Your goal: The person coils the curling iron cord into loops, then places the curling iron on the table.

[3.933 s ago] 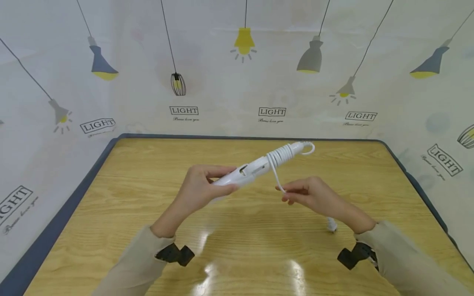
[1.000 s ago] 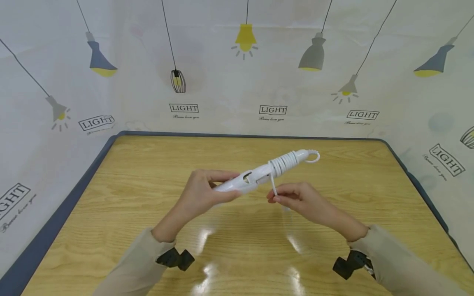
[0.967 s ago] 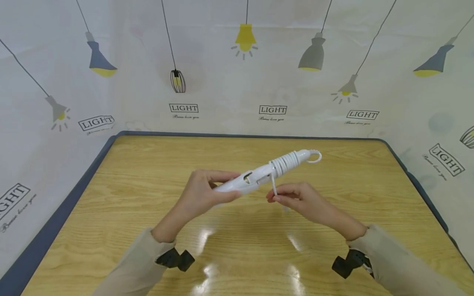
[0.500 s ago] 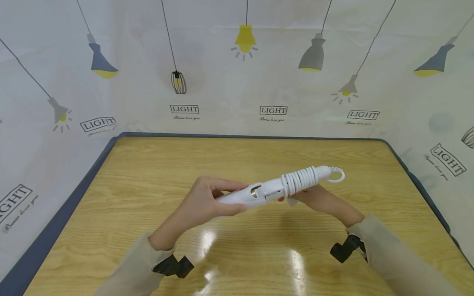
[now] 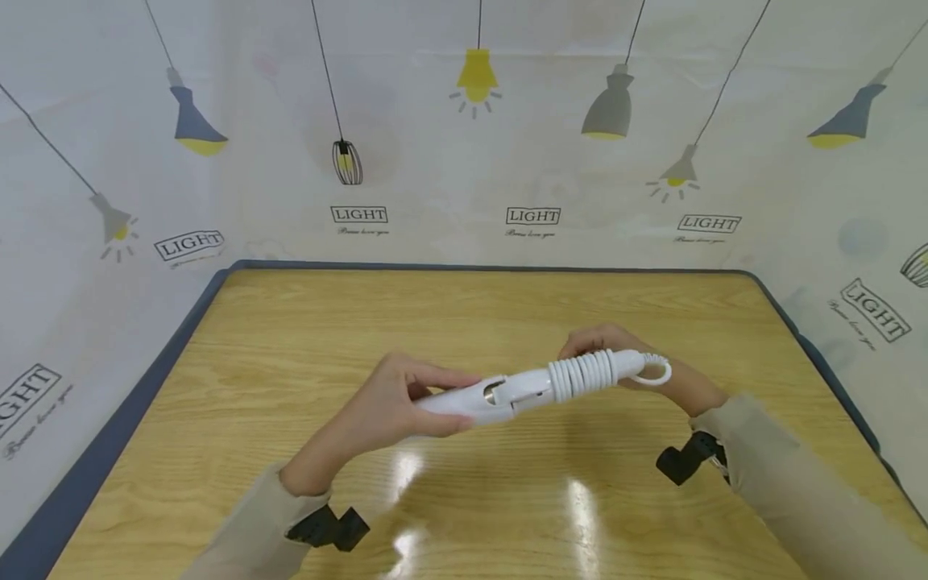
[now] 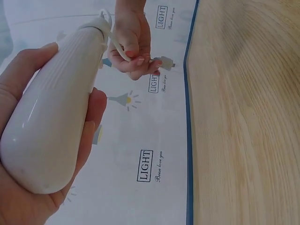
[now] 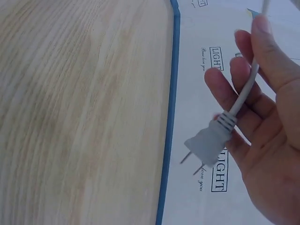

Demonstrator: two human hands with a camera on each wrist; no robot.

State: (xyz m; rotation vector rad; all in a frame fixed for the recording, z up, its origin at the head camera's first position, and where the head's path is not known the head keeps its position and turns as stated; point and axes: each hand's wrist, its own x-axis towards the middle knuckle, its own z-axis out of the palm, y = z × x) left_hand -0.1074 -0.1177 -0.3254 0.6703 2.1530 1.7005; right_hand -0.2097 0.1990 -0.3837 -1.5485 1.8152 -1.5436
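My left hand (image 5: 384, 407) grips one end of a white wand-shaped electric appliance (image 5: 471, 403), which looks like a hair iron; its thick rounded body (image 6: 51, 112) fills the palm in the left wrist view. White cord (image 5: 584, 375) is wound in several turns round its other end, where a short cord loop (image 5: 661, 370) sticks out. Behind these turns is my right hand (image 5: 598, 338), partly hidden by them. In the right wrist view its thumb and forefinger pinch the loose cord (image 7: 248, 86), and a two-pin plug (image 7: 208, 140) hangs in front of the palm.
The appliance is held above a wooden table (image 5: 304, 322) with a dark blue edge (image 5: 493, 267). Pale backdrop sheets (image 5: 435, 161) printed with lamps stand behind and at both sides. Each wrist carries a small black camera (image 5: 329, 528).
More cord lies round the appliance than several seconds ago. The appliance has come lower and nearer level. My right hand has passed from in front of it, underneath, to the far side.
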